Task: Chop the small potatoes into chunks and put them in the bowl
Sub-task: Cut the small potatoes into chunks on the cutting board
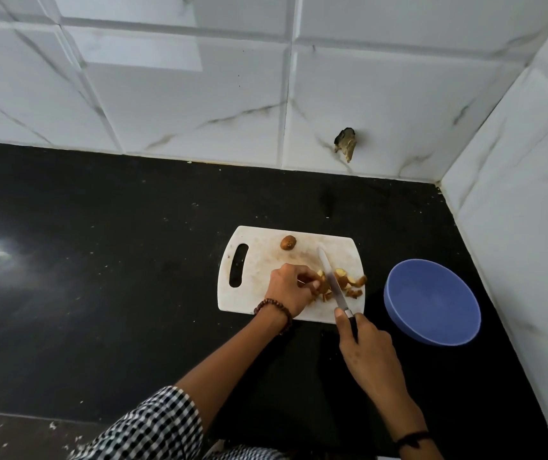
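Note:
A white cutting board [259, 260] lies on the black counter. One whole small potato [288, 243] sits near its far edge. A pile of cut potato chunks [348, 283] lies at the board's right side. My left hand [290, 288] pinches a potato piece [323, 287] against the board. My right hand [367, 346] grips the handle of a knife [332, 280], whose blade rests across the pieces just right of my left fingers. A blue bowl [431, 302] stands right of the board and looks empty.
The black counter [100, 260] runs wide to the left. White tiled walls close the back and the right side, meeting in a corner behind the bowl. A broken hole [345, 144] shows in the back wall.

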